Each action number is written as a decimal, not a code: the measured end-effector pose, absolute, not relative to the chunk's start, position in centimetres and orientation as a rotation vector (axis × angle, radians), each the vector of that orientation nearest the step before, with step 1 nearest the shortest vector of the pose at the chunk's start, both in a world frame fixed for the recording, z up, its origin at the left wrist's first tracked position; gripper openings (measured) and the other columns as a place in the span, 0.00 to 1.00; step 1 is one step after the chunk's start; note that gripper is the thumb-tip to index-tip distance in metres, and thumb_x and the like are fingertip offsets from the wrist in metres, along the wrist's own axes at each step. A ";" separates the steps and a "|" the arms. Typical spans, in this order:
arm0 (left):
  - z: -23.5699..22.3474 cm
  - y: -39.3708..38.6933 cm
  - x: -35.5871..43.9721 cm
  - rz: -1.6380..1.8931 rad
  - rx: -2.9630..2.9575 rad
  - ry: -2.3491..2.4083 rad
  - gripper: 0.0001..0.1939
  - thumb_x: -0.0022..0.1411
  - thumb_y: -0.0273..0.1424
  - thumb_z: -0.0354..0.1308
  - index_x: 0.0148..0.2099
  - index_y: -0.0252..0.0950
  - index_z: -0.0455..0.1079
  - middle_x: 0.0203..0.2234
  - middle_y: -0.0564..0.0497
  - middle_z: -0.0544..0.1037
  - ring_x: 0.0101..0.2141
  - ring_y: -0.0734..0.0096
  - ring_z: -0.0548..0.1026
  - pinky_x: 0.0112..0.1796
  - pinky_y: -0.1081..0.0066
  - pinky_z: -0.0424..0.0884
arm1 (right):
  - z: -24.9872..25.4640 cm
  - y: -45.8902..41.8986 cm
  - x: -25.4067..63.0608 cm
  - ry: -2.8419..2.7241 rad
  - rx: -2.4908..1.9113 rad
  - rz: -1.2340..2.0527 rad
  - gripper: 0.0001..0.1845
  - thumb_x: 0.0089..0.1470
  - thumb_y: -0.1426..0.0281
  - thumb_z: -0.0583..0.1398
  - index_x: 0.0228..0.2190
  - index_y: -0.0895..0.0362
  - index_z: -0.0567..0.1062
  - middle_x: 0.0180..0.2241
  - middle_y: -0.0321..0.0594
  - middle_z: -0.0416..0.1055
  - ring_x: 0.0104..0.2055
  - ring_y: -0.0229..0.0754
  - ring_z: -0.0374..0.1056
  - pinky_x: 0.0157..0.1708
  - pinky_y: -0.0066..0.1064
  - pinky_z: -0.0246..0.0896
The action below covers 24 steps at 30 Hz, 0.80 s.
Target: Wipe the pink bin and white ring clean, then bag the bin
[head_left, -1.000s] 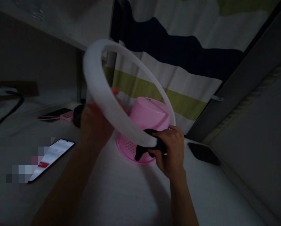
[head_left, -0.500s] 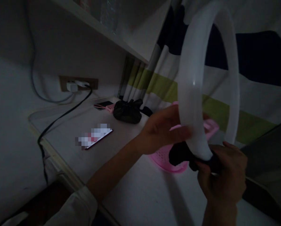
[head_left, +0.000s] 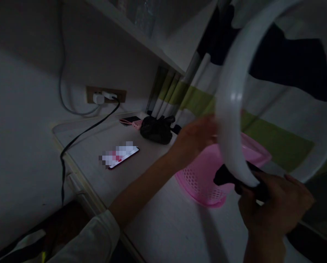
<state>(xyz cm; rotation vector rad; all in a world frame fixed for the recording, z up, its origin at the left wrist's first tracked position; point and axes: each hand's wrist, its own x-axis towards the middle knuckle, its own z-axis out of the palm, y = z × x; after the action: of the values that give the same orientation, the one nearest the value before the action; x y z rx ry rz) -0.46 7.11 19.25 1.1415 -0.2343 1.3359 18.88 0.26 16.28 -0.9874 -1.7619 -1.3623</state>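
My right hand (head_left: 275, 204) is closed around the black mount at the bottom of a large white ring, which looks like an unlit ring light (head_left: 229, 106). It is held upright above the table, and its top runs out of view. A black knob-like part (head_left: 225, 175) sticks out on the mount's left. My left hand (head_left: 196, 140) reaches to the ring's left side; its fingertips are blurred and partly hidden behind the ring, so I cannot tell whether they touch it. Below and behind stands a pink perforated plastic basket (head_left: 198, 182), partly covered by the ring and mount.
On the white table (head_left: 158, 215) lie a lit phone (head_left: 125, 157), a tied black plastic bag (head_left: 158, 131) and a pink item with a strap (head_left: 137, 124). A black cable (head_left: 83, 133) runs from the wall socket (head_left: 122, 95). A shelf (head_left: 141, 38) overhangs; a striped curtain (head_left: 198, 98) hangs behind.
The ring light has shifted right and turned to face me more. My left thumb no longer shows across its front. More of the pink basket is visible, and the view has swung slightly left.
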 end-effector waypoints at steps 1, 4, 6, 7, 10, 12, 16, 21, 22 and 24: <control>19.0 6.9 0.1 1.194 1.261 -0.222 0.11 0.57 0.37 0.58 0.40 0.36 0.69 0.32 0.50 0.75 0.36 0.70 0.74 0.43 0.68 0.71 | 16.4 0.1 19.1 -1.713 -1.003 -1.361 0.17 0.57 0.57 0.50 0.34 0.56 0.71 0.24 0.43 0.69 0.27 0.47 0.66 0.37 0.44 0.60; 18.6 6.3 1.2 0.875 1.596 -0.261 0.07 0.56 0.27 0.57 0.39 0.33 0.70 0.40 0.46 0.76 0.46 0.65 0.73 0.49 0.65 0.69 | 16.7 -0.1 19.7 -1.610 -0.953 -1.446 0.15 0.53 0.57 0.54 0.33 0.55 0.71 0.21 0.41 0.66 0.24 0.48 0.66 0.31 0.43 0.60; 18.6 6.0 1.1 0.919 1.722 -0.275 0.09 0.55 0.25 0.57 0.41 0.33 0.71 0.42 0.48 0.75 0.49 0.64 0.71 0.52 0.65 0.67 | 16.9 -0.1 19.8 -1.609 -0.923 -1.481 0.13 0.51 0.58 0.56 0.33 0.54 0.71 0.20 0.40 0.67 0.23 0.48 0.66 0.30 0.43 0.60; 18.6 6.0 1.0 0.970 1.772 -0.269 0.10 0.55 0.26 0.57 0.41 0.34 0.71 0.42 0.49 0.75 0.50 0.64 0.71 0.53 0.65 0.66 | 16.9 -0.1 19.8 -1.619 -0.901 -1.487 0.12 0.51 0.58 0.56 0.32 0.53 0.71 0.20 0.39 0.68 0.22 0.47 0.65 0.30 0.43 0.60; 18.7 6.4 0.0 1.061 1.836 -0.273 0.09 0.57 0.28 0.58 0.42 0.36 0.72 0.41 0.50 0.76 0.49 0.65 0.72 0.53 0.64 0.66 | 17.0 -0.2 19.4 -1.664 -0.910 -1.465 0.13 0.52 0.57 0.56 0.32 0.53 0.71 0.21 0.38 0.69 0.22 0.45 0.66 0.33 0.42 0.60; 18.7 6.8 -0.7 1.115 1.754 -0.311 0.08 0.58 0.31 0.58 0.41 0.37 0.72 0.40 0.51 0.77 0.47 0.66 0.74 0.51 0.66 0.69 | 16.9 -0.2 19.1 -1.702 -0.958 -1.438 0.16 0.54 0.55 0.53 0.33 0.54 0.71 0.22 0.39 0.69 0.24 0.45 0.67 0.35 0.43 0.60; 18.9 8.1 -2.3 1.395 1.443 -0.316 0.10 0.58 0.39 0.58 0.37 0.38 0.73 0.34 0.54 0.78 0.39 0.71 0.76 0.45 0.70 0.72 | 16.6 0.1 18.3 -1.801 -0.985 -1.415 0.21 0.58 0.53 0.48 0.34 0.57 0.70 0.23 0.41 0.69 0.26 0.45 0.65 0.37 0.43 0.59; 19.6 9.2 -3.3 1.537 1.148 -0.210 0.18 0.61 0.46 0.51 0.33 0.38 0.71 0.28 0.55 0.76 0.34 0.73 0.76 0.42 0.69 0.74 | 16.2 0.1 17.0 -1.904 -1.032 -1.284 0.21 0.60 0.56 0.47 0.37 0.58 0.69 0.27 0.42 0.69 0.32 0.44 0.66 0.43 0.42 0.58; 19.6 9.3 -3.2 1.520 1.118 -0.206 0.18 0.62 0.46 0.49 0.34 0.38 0.71 0.29 0.55 0.76 0.34 0.74 0.75 0.42 0.70 0.74 | 16.2 0.0 16.9 -1.906 -1.046 -1.258 0.20 0.60 0.56 0.47 0.38 0.58 0.69 0.27 0.42 0.69 0.32 0.44 0.65 0.43 0.42 0.58; 19.4 9.4 -2.6 1.461 1.131 -0.242 0.15 0.61 0.44 0.51 0.37 0.39 0.72 0.33 0.56 0.76 0.36 0.76 0.75 0.41 0.71 0.73 | 16.2 -0.1 17.0 -1.869 -1.064 -1.230 0.20 0.59 0.56 0.48 0.38 0.58 0.69 0.27 0.42 0.68 0.32 0.45 0.65 0.43 0.42 0.59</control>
<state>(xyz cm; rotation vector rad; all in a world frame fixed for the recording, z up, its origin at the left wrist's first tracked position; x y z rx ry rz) -2.62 9.35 19.40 1.1307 -0.2423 1.4607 17.01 -0.12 16.23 -1.0637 -1.8685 -1.2297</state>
